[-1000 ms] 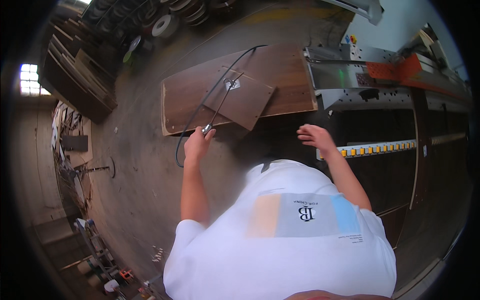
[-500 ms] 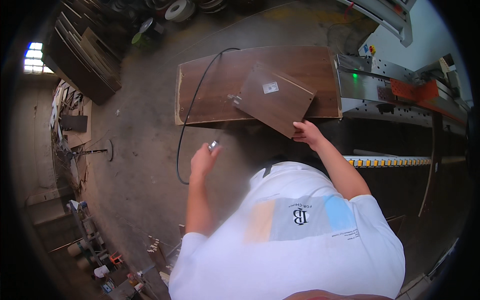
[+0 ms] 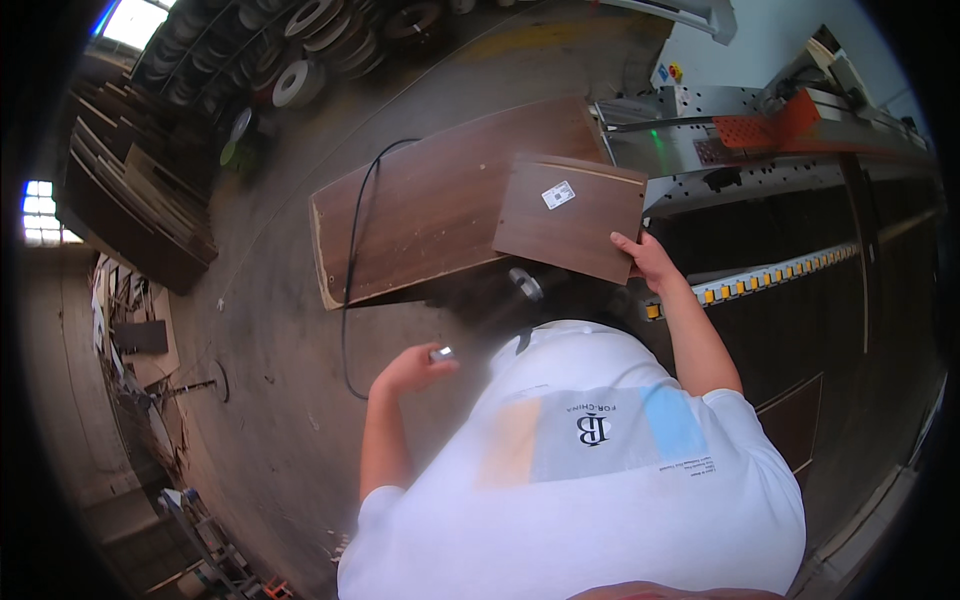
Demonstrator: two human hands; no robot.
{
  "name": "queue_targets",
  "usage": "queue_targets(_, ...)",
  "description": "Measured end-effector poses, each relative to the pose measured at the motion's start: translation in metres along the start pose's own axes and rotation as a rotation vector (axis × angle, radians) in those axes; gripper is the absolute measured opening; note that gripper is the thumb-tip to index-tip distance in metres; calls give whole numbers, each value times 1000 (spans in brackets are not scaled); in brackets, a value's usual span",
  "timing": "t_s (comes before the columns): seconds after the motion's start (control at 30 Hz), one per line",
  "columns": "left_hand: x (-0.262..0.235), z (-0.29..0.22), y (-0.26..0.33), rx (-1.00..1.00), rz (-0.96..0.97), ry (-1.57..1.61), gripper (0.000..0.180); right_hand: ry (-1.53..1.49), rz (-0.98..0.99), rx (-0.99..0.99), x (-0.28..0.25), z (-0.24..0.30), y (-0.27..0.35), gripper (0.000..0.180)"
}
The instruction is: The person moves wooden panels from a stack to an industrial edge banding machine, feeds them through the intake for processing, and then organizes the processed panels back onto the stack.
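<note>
My right hand (image 3: 652,262) grips a brown wood-grain board (image 3: 590,220) by its lower right corner, thumb on top. A white label (image 3: 558,195) is stuck on the board's face. The board overlaps the right end of a larger brown panel (image 3: 430,205), tilted a little against it. My left hand (image 3: 405,370) is closed round a small silvery metal piece (image 3: 441,354), its kind mostly hidden by the fingers. A black hose (image 3: 350,270) hangs over the panel and curves down beside this hand. Below the board a blurred silvery object (image 3: 525,285) shows near my waist.
A metal machine with an orange bracket (image 3: 770,125) stands at the right, beside a rail with yellow rollers (image 3: 750,284). Stacked boards (image 3: 130,200) lean at the far left, with several round rolls (image 3: 300,82) behind. A dark panel (image 3: 795,415) lies at the lower right.
The board has turned and moved to the right with my right hand. My left hand has moved slightly down. The silvery thing by the board's left corner has gone; a blurred one shows below the board.
</note>
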State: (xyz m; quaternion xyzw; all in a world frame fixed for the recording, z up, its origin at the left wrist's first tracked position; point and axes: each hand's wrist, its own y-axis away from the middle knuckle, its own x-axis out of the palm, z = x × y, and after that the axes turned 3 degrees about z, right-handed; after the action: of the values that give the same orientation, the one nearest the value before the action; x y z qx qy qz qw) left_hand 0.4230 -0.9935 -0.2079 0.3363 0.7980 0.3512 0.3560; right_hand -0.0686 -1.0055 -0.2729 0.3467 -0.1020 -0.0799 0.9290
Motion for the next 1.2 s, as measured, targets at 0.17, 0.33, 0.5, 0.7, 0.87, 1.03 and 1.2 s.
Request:
queue_targets(0.17, -17, 2, -15, -59, -102, -148, 46, -296, -68, -163, -27, -26, -1, 53)
queue_targets(0.33, -4, -5, -55, 80, -45, 19, 32, -565, -169, -213, -46, -42, 18, 58)
queue_targets(0.5, 44, -58, -91, 302, 94, -71, 27, -771, -168, -311, -59, -56, 21, 60)
queue_targets(0.7, 38, -94, -139, 216, -58, 430, 24, -878, -266, -297, -85, -64, 22, 58)
queue_targets(0.87, 38, -116, -137, 350, -171, -246, 37, -940, -385, -260, -105, -54, 3, 58)
queue_targets(1.03, 62, -159, -128, 341, -105, -682, 52, -1144, -384, -264, -143, -59, -39, 62)
queue_targets(1.2, 84, -178, -139, 240, -194, -558, 50, -1105, -539, -268, -146, -48, -67, 66)
